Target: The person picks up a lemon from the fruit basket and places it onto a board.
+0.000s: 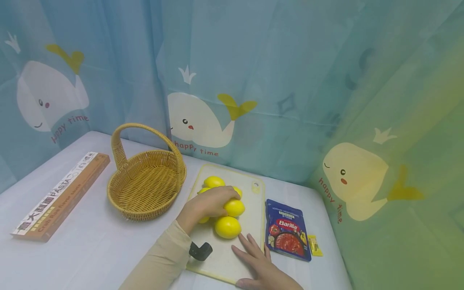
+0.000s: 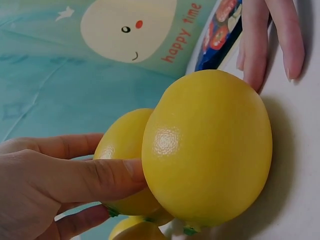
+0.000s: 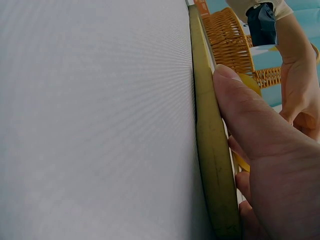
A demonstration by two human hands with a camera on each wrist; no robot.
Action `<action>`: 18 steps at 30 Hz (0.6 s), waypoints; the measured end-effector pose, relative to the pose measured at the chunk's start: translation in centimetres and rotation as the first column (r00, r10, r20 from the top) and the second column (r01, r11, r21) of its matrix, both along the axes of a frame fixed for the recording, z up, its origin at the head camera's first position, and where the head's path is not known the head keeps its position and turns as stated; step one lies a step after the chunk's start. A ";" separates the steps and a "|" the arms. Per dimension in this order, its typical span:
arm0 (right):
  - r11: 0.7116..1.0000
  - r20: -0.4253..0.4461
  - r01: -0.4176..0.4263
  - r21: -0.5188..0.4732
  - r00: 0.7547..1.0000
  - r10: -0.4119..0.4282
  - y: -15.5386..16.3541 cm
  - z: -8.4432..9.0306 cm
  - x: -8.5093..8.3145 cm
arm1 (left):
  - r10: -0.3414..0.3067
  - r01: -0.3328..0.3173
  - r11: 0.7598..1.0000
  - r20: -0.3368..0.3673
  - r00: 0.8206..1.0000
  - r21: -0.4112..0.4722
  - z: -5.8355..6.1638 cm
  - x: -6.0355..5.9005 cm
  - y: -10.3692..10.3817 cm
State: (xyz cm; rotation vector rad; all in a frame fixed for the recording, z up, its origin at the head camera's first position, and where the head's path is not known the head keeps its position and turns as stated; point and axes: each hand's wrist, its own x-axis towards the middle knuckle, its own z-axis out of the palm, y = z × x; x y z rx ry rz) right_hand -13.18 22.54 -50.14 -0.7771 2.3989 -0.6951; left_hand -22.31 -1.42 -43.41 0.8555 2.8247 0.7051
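Observation:
Several yellow lemons lie grouped on a white cutting board with a yellow rim. My left hand reaches over the group and grips one lemon, thumb on its near side and fingers round the far side. Close in front of it sits another lemon, large in the left wrist view. More lemons, such as the back one, are partly covered by the hand. My right hand rests on the board's near right part, fingers spread; its thumb lies along the board's edge in the right wrist view.
Left of the board stands a wicker basket with a tall handle. A long pasta box lies at the far left. To the right are a blue Barilla sauce pouch and a small yellow packet. A curtain hangs behind the table.

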 end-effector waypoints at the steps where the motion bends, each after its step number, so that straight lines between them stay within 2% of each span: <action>1: 1.000 0.000 0.000 0.001 1.000 0.000 0.0 0.0 0.0 | 0.001 -0.001 1.000 -0.002 1.000 -0.003 0.0 0.0 0.0; 8: 1.000 0.001 0.003 0.009 1.000 -0.003 0.0 -0.1 0.0 | 0.003 -0.003 1.000 -0.024 1.000 -0.016 0.1 0.0 0.0; 18: 1.000 0.005 0.004 0.008 1.000 -0.004 -0.1 0.3 0.0 | 0.000 0.000 1.000 -0.005 1.000 -0.021 0.0 0.1 0.0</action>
